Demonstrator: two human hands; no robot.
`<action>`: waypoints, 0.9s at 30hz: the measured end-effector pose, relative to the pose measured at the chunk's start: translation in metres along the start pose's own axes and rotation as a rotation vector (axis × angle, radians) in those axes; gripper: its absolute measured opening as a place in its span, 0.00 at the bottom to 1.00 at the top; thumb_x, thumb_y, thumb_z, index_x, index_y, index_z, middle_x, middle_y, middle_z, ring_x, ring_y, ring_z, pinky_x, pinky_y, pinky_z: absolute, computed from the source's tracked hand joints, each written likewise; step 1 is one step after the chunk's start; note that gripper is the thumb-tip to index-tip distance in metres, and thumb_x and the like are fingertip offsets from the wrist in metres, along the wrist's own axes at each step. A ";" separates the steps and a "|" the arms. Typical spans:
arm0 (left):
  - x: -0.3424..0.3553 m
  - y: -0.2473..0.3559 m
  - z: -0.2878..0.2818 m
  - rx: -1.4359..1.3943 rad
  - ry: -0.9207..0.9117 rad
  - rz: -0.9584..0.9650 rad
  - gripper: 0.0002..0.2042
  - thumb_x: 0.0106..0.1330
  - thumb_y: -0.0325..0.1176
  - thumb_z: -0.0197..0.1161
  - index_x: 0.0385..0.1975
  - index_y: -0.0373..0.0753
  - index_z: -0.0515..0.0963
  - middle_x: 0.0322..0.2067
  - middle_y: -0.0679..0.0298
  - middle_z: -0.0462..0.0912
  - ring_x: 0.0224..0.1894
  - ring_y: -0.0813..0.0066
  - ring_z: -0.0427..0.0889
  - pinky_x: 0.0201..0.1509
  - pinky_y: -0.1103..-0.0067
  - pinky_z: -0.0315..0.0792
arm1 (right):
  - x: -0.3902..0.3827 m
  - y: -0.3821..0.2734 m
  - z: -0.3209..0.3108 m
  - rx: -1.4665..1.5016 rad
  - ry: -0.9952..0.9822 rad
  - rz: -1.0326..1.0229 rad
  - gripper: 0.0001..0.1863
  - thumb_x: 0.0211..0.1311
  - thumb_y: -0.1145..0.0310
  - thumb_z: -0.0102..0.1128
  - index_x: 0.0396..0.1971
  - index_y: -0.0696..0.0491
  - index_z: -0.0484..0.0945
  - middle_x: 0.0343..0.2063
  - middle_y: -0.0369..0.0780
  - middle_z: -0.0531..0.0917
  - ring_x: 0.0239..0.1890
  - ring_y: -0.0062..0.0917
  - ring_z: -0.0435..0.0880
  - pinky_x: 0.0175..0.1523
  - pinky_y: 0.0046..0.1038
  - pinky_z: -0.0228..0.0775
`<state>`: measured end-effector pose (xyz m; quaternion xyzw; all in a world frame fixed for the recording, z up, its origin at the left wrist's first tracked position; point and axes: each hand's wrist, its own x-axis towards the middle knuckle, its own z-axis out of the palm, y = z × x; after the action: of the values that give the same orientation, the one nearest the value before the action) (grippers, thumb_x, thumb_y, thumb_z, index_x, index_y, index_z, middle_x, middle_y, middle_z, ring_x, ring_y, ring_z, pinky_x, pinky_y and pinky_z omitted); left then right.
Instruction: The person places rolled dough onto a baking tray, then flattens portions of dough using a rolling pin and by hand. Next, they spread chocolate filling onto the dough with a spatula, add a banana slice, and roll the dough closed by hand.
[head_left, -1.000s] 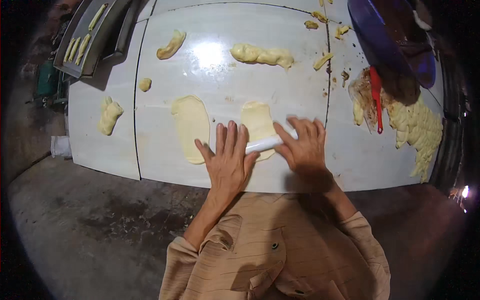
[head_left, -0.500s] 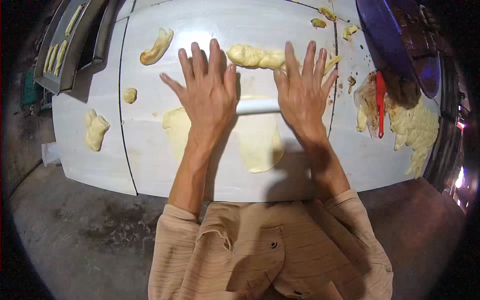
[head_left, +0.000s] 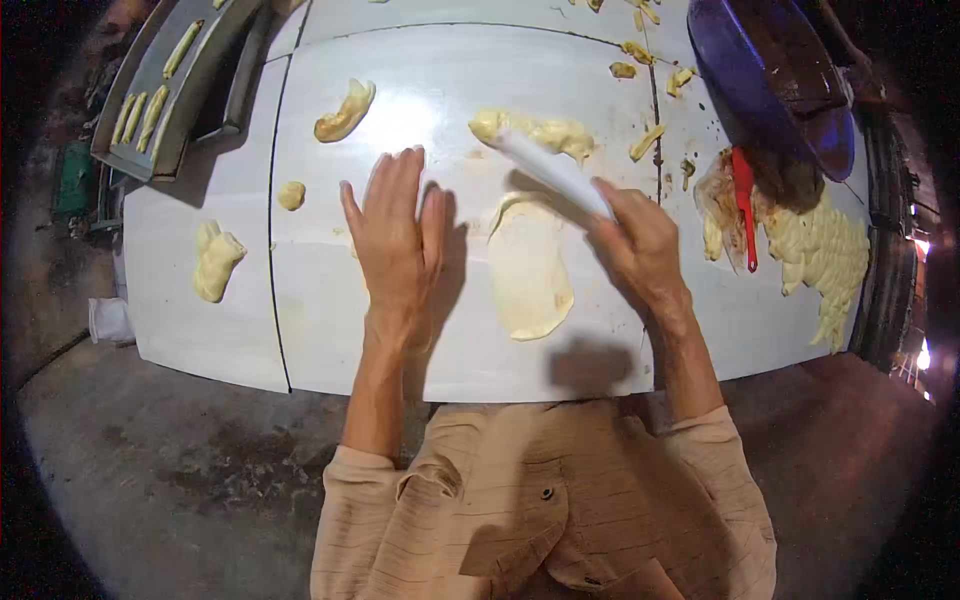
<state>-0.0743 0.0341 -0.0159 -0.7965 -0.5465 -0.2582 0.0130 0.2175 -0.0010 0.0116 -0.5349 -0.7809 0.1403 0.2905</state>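
My right hand (head_left: 643, 245) is closed round one end of a white rolling pin (head_left: 550, 172), whose other end points up and left toward the far side of the table. Below the pin, a flat rolled-out sheet of pale dough (head_left: 533, 280) lies on the white table. My left hand (head_left: 393, 240) is open, its fingers stretched out, to the left of that sheet. It hides most of what lies under it; only a sliver of pale dough shows at its left edge. A long lump of dough (head_left: 545, 135) rests beyond the pin's far end.
Left of my hands are a curved dough piece (head_left: 345, 112), a small dough ball (head_left: 291, 195) and a folded lump (head_left: 217, 262). A metal tray (head_left: 180, 100) with dough sticks stands far left. To the right are a red-handled tool (head_left: 744, 205), spread dough (head_left: 825, 255) and a purple basin (head_left: 745, 80).
The rolling pin, earlier lying level under both palms, is now lifted and tilted in my right hand. My left hand has left it and moved nearer. The view has shifted slightly.
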 end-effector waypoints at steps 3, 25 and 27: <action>-0.001 0.033 -0.018 -0.139 -0.177 -0.076 0.21 0.73 0.34 0.58 0.63 0.35 0.74 0.63 0.53 0.77 0.70 0.49 0.69 0.74 0.42 0.48 | -0.011 0.008 -0.011 -0.274 0.003 0.315 0.20 0.64 0.67 0.64 0.56 0.52 0.81 0.40 0.43 0.85 0.40 0.40 0.83 0.47 0.40 0.71; -0.034 0.056 -0.004 -0.058 -0.533 0.047 0.41 0.70 0.62 0.52 0.76 0.39 0.57 0.77 0.50 0.54 0.80 0.51 0.49 0.74 0.33 0.36 | -0.007 -0.040 0.031 -0.281 -0.382 0.021 0.43 0.71 0.38 0.48 0.74 0.54 0.61 0.76 0.45 0.61 0.79 0.36 0.52 0.81 0.56 0.30; -0.032 0.060 -0.002 -0.025 -0.510 0.064 0.41 0.71 0.61 0.51 0.76 0.40 0.57 0.78 0.49 0.52 0.80 0.50 0.48 0.74 0.33 0.36 | -0.012 -0.032 0.044 -0.271 -0.356 -0.006 0.45 0.71 0.33 0.42 0.74 0.54 0.61 0.76 0.46 0.60 0.80 0.38 0.51 0.81 0.56 0.29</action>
<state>-0.0308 -0.0182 -0.0123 -0.8529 -0.5034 -0.0553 -0.1271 0.1699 -0.0208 -0.0101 -0.5336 -0.8331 0.1256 0.0739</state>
